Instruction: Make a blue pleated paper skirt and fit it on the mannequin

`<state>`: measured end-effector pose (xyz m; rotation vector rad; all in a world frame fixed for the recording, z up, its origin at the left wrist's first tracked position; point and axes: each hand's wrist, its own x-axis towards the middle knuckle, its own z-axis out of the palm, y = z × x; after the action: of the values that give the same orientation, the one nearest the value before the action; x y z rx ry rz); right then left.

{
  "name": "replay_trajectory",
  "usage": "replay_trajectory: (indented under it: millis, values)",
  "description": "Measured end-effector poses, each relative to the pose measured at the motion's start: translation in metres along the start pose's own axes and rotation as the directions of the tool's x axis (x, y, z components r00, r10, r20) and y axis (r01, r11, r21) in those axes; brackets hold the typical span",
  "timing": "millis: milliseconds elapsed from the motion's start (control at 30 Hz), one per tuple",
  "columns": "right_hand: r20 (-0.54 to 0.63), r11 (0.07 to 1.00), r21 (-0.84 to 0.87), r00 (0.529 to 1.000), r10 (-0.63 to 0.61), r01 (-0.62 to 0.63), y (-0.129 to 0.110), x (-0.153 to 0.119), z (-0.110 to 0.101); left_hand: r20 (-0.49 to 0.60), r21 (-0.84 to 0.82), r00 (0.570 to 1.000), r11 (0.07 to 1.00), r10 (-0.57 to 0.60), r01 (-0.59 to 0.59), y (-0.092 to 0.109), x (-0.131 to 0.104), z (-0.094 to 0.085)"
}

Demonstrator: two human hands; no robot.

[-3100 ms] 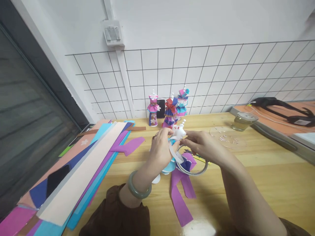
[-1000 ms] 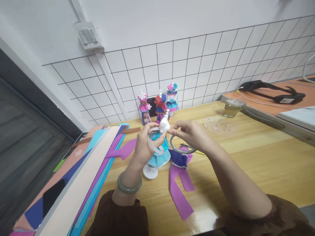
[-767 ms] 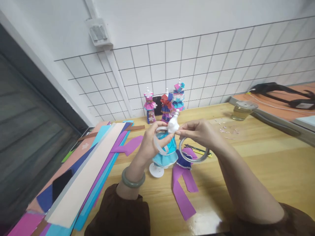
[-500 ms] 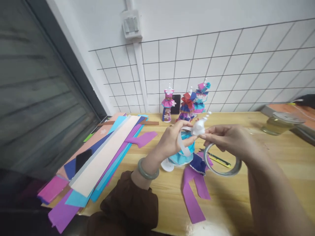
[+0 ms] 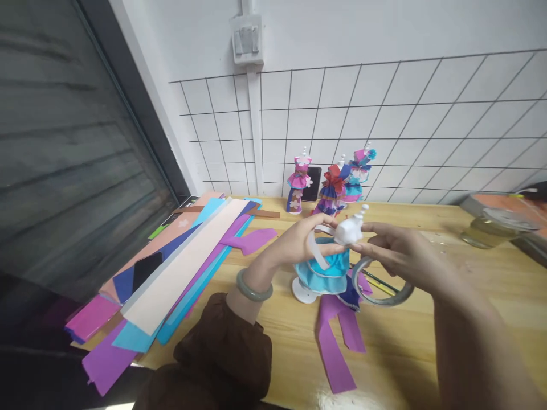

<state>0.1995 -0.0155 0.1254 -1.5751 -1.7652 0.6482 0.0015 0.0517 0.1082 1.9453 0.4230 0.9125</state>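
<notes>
A small white dress form [image 5: 349, 229] in a light blue ruffled skirt [image 5: 323, 277] leans above the table, its round white base [image 5: 303, 290] showing at lower left. My left hand [image 5: 311, 238] is closed around its torso from the left. A loose strip of white tape [image 5: 317, 250] curls by those fingers. On the other side my right hand [image 5: 391, 246] has its fingertips bent against the torso, and a roll of tape [image 5: 384, 300] hangs from that hand. Below lies a dark blue ruffled piece [image 5: 351, 295] with purple strips [image 5: 332, 347].
Coloured sheets and strips [image 5: 183, 267] are piled at left with a dark phone-like object [image 5: 147, 270] on them. Several dressed forms [image 5: 300, 182] stand by the wall grid. A yellow cutter [image 5: 382, 283] lies behind the tape roll; a lidded glass container [image 5: 487, 228] stands at right.
The view has shifted slightly. The blue skirt and white base have swung to the right beneath my hands, covering more of the dark blue piece. Both hands keep their hold.
</notes>
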Motion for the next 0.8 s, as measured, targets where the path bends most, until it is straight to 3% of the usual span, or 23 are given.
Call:
replay_trajectory:
  millis: [100, 300, 467, 567, 667, 800]
  values:
    - [0.089, 0.997, 0.021, 0.993, 0.075, -0.078, -0.004, 0.001, 0.002, 0.064, -0.123, 0.995, 0.989, -0.074, 0.082, -0.006, 0.001, -0.008]
    - [0.036, 0.997, 0.027, 0.996, 0.077, -0.078, -0.013, 0.000, 0.004, 0.040, -0.153, 0.993, 0.981, -0.114, 0.119, -0.009, 0.001, -0.013]
    - [0.008, 0.997, 0.018, 0.997, 0.072, -0.072, -0.016, 0.000, 0.007, -0.195, 0.083, 0.981, 0.996, -0.013, 0.029, -0.005, 0.000, -0.016]
    - [-0.039, 0.996, 0.029, 0.996, 0.081, -0.080, -0.015, 0.002, 0.009, -0.258, 0.243, 0.964, 0.970, 0.064, 0.000, 0.005, -0.002, -0.017]
    - [-0.066, 0.995, 0.061, 0.994, 0.089, -0.085, -0.013, 0.003, 0.011, -0.172, 0.244, 0.982, 0.969, 0.083, -0.039, 0.018, -0.006, -0.010]
    - [-0.055, 0.989, 0.093, 0.991, 0.119, -0.114, -0.014, 0.003, 0.012, 0.070, 0.257, 0.994, 0.961, 0.085, -0.100, 0.029, -0.009, 0.004]
